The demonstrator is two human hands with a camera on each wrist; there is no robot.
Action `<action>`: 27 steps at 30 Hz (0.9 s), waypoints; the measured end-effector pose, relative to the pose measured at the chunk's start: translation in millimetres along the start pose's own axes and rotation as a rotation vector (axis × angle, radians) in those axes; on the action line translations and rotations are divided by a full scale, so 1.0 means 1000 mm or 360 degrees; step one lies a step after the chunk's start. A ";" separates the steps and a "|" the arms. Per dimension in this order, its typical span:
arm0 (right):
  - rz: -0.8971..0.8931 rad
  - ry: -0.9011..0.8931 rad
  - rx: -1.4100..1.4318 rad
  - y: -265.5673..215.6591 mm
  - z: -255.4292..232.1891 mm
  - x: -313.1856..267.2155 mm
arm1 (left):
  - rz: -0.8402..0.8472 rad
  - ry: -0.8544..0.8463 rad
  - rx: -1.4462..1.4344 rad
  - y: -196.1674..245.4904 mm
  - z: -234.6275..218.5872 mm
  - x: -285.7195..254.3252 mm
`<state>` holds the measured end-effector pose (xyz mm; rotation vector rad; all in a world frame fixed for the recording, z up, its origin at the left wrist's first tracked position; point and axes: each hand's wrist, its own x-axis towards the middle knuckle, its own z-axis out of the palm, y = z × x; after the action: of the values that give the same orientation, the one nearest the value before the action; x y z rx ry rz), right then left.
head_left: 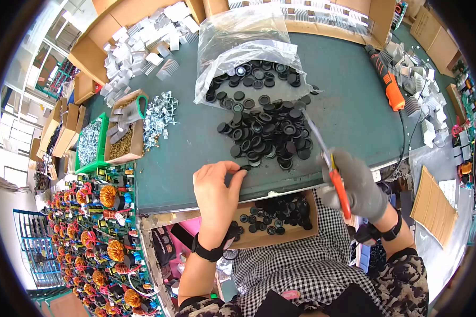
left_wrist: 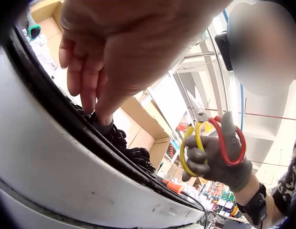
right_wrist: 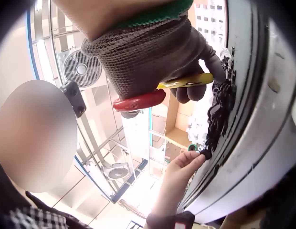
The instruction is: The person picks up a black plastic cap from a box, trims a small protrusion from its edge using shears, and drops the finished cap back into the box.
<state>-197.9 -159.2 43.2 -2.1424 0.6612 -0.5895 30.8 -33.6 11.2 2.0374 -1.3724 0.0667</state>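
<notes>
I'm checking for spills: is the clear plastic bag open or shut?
Open. The clear plastic bag gapes at its near edge, with black caps heaped on the table just outside and more inside.

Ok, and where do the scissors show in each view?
Head: scissors right of centre, pointing up and left.
Left wrist: scissors right of centre, pointing up and left.
Right wrist: scissors just above centre, partly hidden by the hand holding them.
Shared landmark: the gloved right hand, holding them in every view.
</notes>
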 end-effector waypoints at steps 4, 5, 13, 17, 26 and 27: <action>-0.0004 -0.0153 0.0137 0.000 0.014 -0.020 | -0.0227 0.0000 -0.0137 -0.003 0.007 -0.002; 0.0007 -0.0226 0.0127 -0.001 0.015 -0.022 | -0.0230 0.0000 -0.0133 -0.003 0.008 0.000; 0.0085 -0.0255 0.0112 0.003 0.025 -0.030 | -0.0125 -0.0028 0.0014 0.002 0.011 0.007; 0.0024 -0.0164 0.0026 0.002 0.030 -0.030 | -0.0041 0.0051 0.0112 0.002 0.020 0.008; -0.0083 -0.0319 -0.0212 0.005 0.029 -0.035 | -0.0798 -0.0303 -0.1488 0.006 -0.018 -0.011; -0.0104 -0.0338 -0.0201 0.000 0.029 -0.034 | -0.0806 -0.0306 -0.1479 0.007 -0.018 -0.015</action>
<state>-205.5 -121.9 19.9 -2.3122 0.5250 -0.3551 23.6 -12.8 22.5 1.5156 -0.7107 -0.8447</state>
